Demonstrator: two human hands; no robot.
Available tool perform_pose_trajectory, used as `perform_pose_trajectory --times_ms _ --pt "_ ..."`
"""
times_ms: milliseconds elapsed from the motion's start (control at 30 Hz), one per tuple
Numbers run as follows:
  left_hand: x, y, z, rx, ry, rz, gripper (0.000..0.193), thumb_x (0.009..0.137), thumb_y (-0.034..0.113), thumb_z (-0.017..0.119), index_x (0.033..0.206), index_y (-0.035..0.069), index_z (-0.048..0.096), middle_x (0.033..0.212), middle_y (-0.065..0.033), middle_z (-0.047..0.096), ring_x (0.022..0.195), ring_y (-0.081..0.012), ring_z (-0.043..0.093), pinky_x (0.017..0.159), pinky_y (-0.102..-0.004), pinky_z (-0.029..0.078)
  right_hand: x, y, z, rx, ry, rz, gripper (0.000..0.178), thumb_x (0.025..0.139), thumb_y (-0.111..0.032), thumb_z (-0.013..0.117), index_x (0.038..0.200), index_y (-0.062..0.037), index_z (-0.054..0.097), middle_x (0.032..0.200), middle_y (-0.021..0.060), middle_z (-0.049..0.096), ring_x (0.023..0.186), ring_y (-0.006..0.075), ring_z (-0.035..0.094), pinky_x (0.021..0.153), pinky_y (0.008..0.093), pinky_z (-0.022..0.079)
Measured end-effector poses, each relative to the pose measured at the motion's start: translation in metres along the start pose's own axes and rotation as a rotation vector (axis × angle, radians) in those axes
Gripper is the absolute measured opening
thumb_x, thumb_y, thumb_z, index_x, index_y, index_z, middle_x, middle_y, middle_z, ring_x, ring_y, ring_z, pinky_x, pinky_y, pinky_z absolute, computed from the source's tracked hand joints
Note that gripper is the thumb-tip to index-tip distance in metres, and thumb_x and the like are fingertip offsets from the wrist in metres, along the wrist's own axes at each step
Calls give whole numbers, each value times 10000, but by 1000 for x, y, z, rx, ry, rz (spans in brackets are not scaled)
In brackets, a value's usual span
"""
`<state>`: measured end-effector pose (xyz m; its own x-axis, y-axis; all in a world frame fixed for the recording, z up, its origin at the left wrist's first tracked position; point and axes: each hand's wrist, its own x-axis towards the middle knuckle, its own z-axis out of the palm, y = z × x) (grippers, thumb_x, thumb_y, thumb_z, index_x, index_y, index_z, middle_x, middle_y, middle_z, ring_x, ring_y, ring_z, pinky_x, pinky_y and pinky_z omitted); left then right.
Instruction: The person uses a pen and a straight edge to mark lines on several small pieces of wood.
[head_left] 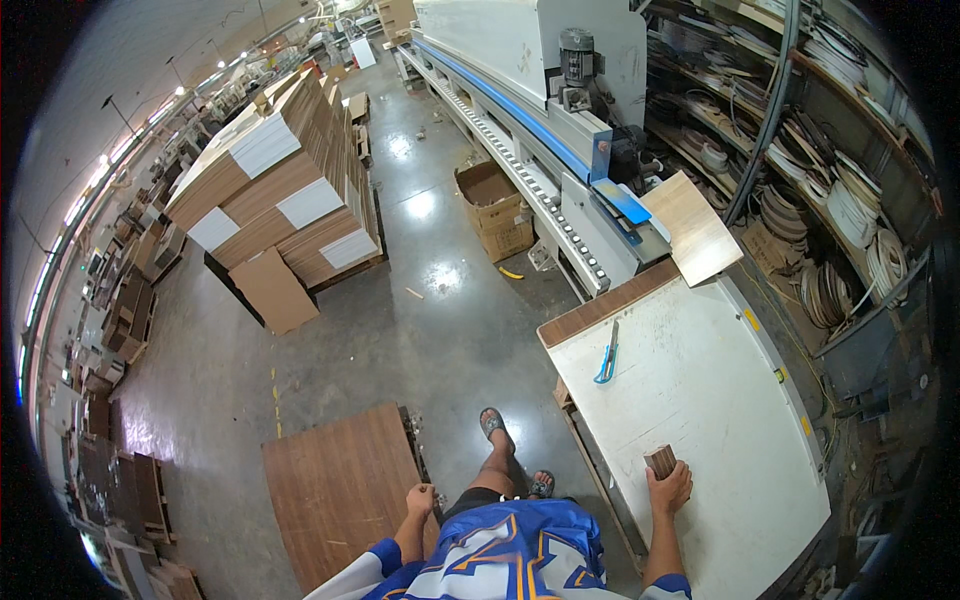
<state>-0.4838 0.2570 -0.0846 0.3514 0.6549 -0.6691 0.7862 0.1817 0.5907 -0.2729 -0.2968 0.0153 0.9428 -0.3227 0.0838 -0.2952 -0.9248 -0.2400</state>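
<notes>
My right hand (670, 488) is closed around a small brown wood-grain block (660, 460) over the white-topped table (715, 440). The block's far end sticks out past my fingers. Whether it rests on the tabletop I cannot tell. My left hand (421, 498) hangs by my side with its fingers curled in, and no object shows in it. Beneath and beyond that hand lies a brown wood-grain panel (340, 485). A blue utility knife (607, 355) lies on the table, farther off than my right hand, near a brown strip (610, 305) along the table's far edge.
A long machine with a roller track (520, 165) runs ahead from the table. A light wooden board (692, 225) lies at its near end. An open cardboard box (495, 215) stands beside the track. Stacked panels (285, 190) rise at left. Shelves of coiled edging (800, 190) stand at right.
</notes>
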Motion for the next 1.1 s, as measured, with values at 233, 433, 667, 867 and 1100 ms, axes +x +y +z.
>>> perform_pose_trajectory --times_ms 233,433,667,867,1100 --pt "14 -17 3 82 35 87 242 957 212 681 1031 -11 741 903 -118 762 749 -186 733 672 -338 611 -1 -1 -2 -24 8 10 665 677 -442 903 1106 -70 558 1090 126 634 1093 343 592 959 481 485" --pt "27 -30 4 45 9 76 249 958 217 689 1053 -7 744 903 -118 762 754 -192 738 668 -343 615 -1 -2 -3 -36 5 15 669 677 -454 903 1110 -76 561 1090 116 637 1089 333 600 947 476 490" --pt "15 -22 5 9 4 56 220 969 195 682 1049 -5 726 883 -117 753 725 -185 727 649 -329 614 0 1 0 -36 -24 -12 695 677 -434 905 1150 -66 552 1121 135 631 1103 350 598 929 491 494" --pt "7 -14 6 -72 -30 39 213 970 186 679 1057 -7 707 885 -116 749 739 -196 735 642 -337 612 -2 0 -2 5 -30 -25 668 699 -440 892 1138 -63 560 1117 124 626 1107 347 586 968 471 477" --pt "6 -11 1 -33 -4 37 236 950 216 666 1029 -1 712 888 -122 764 756 -194 747 681 -329 608 -6 -4 -3 53 -55 -8 703 681 -366 913 1195 -24 577 1181 158 631 1155 380 573 987 497 471"
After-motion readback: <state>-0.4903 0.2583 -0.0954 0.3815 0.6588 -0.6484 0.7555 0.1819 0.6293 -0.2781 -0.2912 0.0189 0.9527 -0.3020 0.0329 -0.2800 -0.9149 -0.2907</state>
